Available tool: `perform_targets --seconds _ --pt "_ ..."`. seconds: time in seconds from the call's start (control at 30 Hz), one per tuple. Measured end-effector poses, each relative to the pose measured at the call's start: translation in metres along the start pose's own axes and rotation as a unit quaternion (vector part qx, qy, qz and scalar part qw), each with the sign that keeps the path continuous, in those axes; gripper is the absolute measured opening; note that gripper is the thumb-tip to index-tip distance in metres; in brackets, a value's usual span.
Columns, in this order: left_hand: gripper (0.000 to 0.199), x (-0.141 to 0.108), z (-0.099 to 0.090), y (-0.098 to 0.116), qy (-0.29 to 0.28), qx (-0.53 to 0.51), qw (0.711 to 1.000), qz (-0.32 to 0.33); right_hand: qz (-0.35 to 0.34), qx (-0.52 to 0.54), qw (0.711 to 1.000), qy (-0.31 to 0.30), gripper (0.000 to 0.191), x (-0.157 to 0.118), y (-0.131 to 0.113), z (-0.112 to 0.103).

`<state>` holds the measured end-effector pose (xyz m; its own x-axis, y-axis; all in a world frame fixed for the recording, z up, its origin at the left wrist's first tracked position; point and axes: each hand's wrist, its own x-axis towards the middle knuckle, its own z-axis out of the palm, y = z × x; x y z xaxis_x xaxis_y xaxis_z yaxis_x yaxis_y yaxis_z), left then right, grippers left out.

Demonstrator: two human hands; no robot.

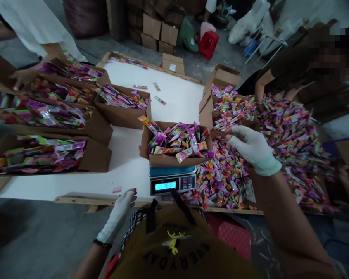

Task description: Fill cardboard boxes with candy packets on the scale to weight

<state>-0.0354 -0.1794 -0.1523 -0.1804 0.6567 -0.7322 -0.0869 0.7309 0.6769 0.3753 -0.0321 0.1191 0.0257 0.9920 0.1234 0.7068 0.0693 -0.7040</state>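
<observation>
From my end, I have the open box (178,161) sitting on the scale (189,183), up and to the right of my left fingertips and just to the left of my right ones. It is plain brown cardboard with a short front wall, and it is heaped to the brim with slim, shiny packets (193,140) in purple, pink, orange and green. They lie every which way, some poking over the rim, one long orange-and-white one leaning out at the back left corner. The scale, just right of my left fingers, has a lit blue display whose digits are too soft for me to read surely. My left hand (124,203), in a white glove, hovers by the near edge of the white table (128,149), fingers extended and loosely together, nothing in them; a small red-and-white slip (116,190) lies just left of the tips. My right hand (250,149), gloved too, has its fingers bent toward the thumb; I cannot tell whether they pinch anything. Below those fingers spreads a loose pile (223,178) of similar packets. Well left of my right fingers stand more filled boxes (95,157), with another person's hand (26,76) beside them.
</observation>
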Motion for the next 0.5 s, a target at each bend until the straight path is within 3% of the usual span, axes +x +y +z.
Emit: perform_targets --seconds 0.1,0.2,0.37,0.5 --pt "0.056 0.001 -0.008 -0.004 0.010 0.001 1.000 0.005 0.040 -0.043 0.998 -0.002 0.033 -0.015 0.020 -0.005" --pt "0.056 0.003 -0.015 0.015 0.044 -0.018 0.998 0.041 0.048 -0.043 0.998 -0.013 0.037 -0.028 0.033 -0.003" --pt "0.049 0.001 -0.014 0.102 0.110 -0.073 0.973 0.191 -0.001 -0.056 0.998 -0.032 0.030 -0.034 0.029 0.004" --pt "0.052 -0.003 0.006 0.181 0.117 -0.007 0.926 0.358 -0.099 -0.081 0.989 -0.070 0.023 -0.017 0.010 0.013"
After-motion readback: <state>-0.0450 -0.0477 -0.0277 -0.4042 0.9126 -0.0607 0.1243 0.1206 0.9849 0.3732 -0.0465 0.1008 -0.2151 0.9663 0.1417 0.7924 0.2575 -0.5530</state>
